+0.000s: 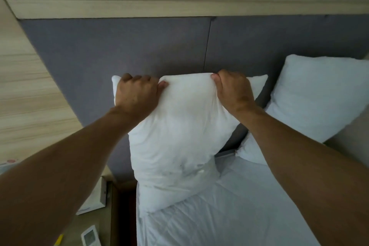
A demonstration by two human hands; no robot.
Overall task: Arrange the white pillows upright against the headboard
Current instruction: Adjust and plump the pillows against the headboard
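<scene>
A white pillow stands upright on the bed's left side, its back toward the grey padded headboard. My left hand grips its top edge near the left corner. My right hand grips the same top edge near the right corner. A second white pillow leans upright against the headboard at the right, its lower part hidden behind my right forearm.
White quilted bedding covers the mattress below. A wooden wall panel runs along the left. On the bedside surface at lower left lie a white remote and a white card or booklet.
</scene>
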